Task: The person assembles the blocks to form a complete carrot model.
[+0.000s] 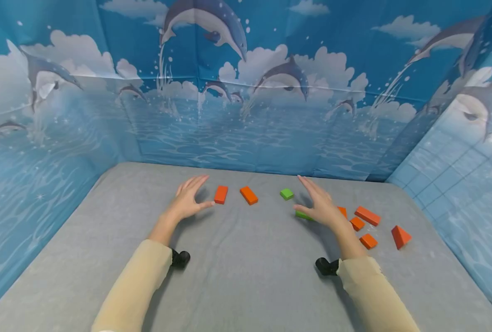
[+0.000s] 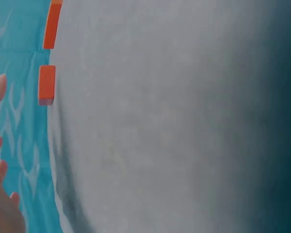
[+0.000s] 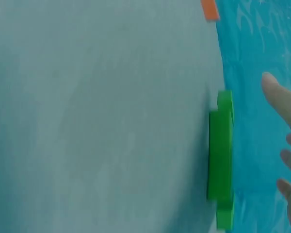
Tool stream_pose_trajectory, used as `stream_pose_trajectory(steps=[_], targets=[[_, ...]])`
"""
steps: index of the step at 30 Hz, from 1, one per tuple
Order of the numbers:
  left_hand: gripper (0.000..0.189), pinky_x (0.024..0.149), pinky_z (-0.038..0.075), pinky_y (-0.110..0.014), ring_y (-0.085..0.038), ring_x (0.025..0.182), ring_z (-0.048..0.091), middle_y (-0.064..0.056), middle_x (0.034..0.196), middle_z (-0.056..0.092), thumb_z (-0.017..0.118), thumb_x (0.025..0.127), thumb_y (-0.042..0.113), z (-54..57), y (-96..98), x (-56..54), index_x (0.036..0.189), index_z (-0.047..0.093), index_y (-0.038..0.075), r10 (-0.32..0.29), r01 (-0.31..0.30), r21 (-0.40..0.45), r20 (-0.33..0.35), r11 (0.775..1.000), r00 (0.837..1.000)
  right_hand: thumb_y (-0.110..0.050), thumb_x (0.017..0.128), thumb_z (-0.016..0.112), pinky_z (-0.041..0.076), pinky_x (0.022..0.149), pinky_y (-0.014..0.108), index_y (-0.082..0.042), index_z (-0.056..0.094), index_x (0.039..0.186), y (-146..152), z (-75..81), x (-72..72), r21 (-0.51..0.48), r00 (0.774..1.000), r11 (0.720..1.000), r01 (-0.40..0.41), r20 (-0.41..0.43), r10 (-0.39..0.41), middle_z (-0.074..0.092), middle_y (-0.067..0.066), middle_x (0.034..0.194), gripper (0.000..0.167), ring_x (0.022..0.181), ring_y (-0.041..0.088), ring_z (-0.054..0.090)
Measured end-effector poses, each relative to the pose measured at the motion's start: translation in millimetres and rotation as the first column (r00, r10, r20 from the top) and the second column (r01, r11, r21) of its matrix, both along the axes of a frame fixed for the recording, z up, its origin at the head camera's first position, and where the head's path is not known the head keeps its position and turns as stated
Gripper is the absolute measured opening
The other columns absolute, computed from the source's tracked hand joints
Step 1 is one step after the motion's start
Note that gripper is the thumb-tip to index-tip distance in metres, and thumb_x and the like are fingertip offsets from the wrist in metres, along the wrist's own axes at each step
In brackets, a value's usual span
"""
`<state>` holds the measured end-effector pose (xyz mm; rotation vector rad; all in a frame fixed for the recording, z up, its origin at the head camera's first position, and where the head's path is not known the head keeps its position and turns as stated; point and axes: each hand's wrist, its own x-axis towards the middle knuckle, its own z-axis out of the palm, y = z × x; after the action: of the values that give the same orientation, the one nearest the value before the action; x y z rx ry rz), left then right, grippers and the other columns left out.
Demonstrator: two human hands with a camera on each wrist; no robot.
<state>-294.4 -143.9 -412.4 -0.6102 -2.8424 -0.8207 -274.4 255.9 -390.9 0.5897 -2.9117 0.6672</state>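
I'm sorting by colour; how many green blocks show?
3: a small block left of the right hand, a longer block partly behind that hand in the head view, and a third block near the bottom of the right wrist view. Others may be hidden.

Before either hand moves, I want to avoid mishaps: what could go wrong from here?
The right hand partly hides the long green block in the head view, so lowering it might knock that block. In that view the left hand appears very near a red-orange block; closing that hand could nudge it.
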Motion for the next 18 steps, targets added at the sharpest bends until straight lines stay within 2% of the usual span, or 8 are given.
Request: stream_pose_trajectory(steps=[5, 11, 14, 18], targets=[[0.084, 0.104, 0.009, -0.057, -0.034, 0.134, 0.020, -0.010, 0.146, 0.031, 0.073, 0.075, 0.041, -4.9, 1.4, -11.9, 0.143, 0.031, 0.015, -0.016, 0.009, 0.109, 0.062, 0.994, 0.998, -0.019, 0.081, 0.071, 0.025, 0.100, 0.056, -0.019, 0.015, 0.148, -20, -5.0, -16.5, -0.165, 0.995, 0.982, -0.094, 0.027, 0.100, 0.024, 0.016, 0.147, 0.088, 0.132, 0.035, 0.026], [0.084, 0.102, 0.019, -0.057, -0.032, 0.131, 0.026, -0.007, 0.143, 0.036, 0.077, 0.072, 0.036, -4.6, 5.7, -21.6, 0.141, 0.035, 0.014, -0.033, 0.008, 0.163, 0.148, 0.987, 0.988, -0.012, 0.080, 0.071, 0.029, 0.099, 0.054, -0.016, 0.020, 0.147, -47, -11.0, -33.9, -0.300, 0.971, 0.944, -0.134, 0.150, 0.185, 0.030, 0.017, 0.143, 0.085, 0.126, 0.035, 0.034], [0.083, 0.101, 0.025, -0.055, -0.031, 0.129, 0.029, -0.007, 0.141, 0.039, 0.077, 0.072, 0.034, -3.6, 9.4, -24.9, 0.141, 0.037, 0.014, -0.050, 0.020, 0.166, 0.179, 0.986, 0.983, -0.009, 0.080, 0.071, 0.029, 0.099, 0.054, -0.013, 0.023, 0.146, -58, -14.9, -40.6, -0.346, 0.955, 0.928, -0.141, 0.201, 0.220, 0.031, 0.018, 0.143, 0.082, 0.125, 0.036, 0.036], [0.080, 0.100, 0.026, -0.054, -0.032, 0.126, 0.032, -0.010, 0.139, 0.042, 0.077, 0.072, 0.029, -4.0, 13.5, -28.4, 0.140, 0.038, 0.011, -0.088, 0.054, 0.168, 0.200, 0.984, 0.976, -0.009, 0.080, 0.071, 0.030, 0.098, 0.053, -0.008, 0.027, 0.144, -67, -19.4, -47.5, -0.349, 0.945, 0.925, -0.154, 0.222, 0.241, 0.033, 0.020, 0.142, 0.078, 0.122, 0.036, 0.038]])
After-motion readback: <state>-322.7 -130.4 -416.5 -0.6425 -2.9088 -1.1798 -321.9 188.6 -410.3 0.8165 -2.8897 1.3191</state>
